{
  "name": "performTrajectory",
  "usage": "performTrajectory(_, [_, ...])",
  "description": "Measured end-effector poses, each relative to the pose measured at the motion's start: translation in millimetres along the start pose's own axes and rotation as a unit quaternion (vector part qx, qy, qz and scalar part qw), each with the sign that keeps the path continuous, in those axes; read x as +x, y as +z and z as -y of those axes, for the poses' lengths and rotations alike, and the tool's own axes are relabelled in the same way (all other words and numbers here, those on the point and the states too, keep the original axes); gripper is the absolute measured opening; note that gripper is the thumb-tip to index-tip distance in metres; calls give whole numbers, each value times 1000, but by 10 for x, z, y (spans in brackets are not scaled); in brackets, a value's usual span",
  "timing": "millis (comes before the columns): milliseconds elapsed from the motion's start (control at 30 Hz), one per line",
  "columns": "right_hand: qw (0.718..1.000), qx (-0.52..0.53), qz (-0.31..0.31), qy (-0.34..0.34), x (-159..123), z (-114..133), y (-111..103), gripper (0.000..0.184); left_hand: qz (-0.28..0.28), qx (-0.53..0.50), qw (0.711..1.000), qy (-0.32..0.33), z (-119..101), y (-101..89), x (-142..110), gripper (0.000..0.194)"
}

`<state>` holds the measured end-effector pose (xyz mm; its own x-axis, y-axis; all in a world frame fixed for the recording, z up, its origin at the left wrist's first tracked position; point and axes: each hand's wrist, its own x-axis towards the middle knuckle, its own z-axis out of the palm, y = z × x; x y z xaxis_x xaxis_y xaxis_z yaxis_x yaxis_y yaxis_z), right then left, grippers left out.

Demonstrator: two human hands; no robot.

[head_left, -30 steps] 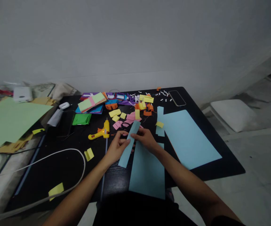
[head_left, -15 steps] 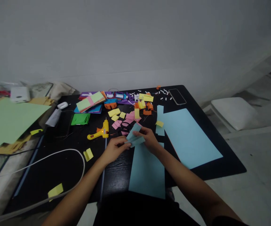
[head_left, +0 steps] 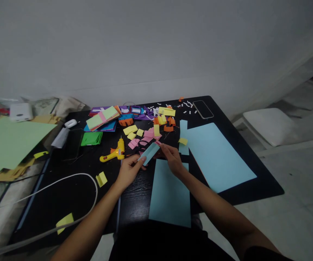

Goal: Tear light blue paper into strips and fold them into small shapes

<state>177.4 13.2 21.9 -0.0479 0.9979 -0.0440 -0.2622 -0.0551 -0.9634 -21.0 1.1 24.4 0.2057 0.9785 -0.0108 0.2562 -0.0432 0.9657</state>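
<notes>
A light-blue paper strip (head_left: 149, 153) is held slantwise above the black table, its upper end to the right. My left hand (head_left: 130, 170) pinches its lower end, thumb on top. At the upper end, my right hand (head_left: 172, 157) has its fingers closed on the strip; a bit of pink shows by the fingertips, and I cannot make out what it is. Below my right wrist lies a light-blue sheet (head_left: 170, 195), reaching the table's front edge. Just beyond the strip are pink paper pieces (head_left: 148, 137) and a dark looped thing, partly hidden.
A yellow glue gun (head_left: 114, 152) lies left of my hands. A larger light-blue sheet (head_left: 220, 157) and narrow blue strips (head_left: 183, 134) are on the right. Farther back sit stacked coloured papers (head_left: 103, 119), scraps and a phone (head_left: 203, 109). A white cable (head_left: 91, 181) loops across the left.
The blue paper has gone from folded, with two flaps showing, to one straight slanted strip. My right hand has shifted to its upper end, and my left thumb now lies over the lower end.
</notes>
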Motion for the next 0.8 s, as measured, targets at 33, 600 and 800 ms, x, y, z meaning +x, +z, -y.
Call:
performTrajectory(33, [1000, -9, -3, -4, 2, -13, -1, 50, 2, -2, 1000, 0, -1, 2, 1, 40])
performTrajectory(600, [989, -135, 55, -22, -83, -75, 34, 28, -36, -37, 996, 75, 34, 42, -58, 38])
performTrajectory(800, [997, -67, 49, -9, -74, -138, 58, 38, -17, -22, 996, 82, -39, 24, -57, 29])
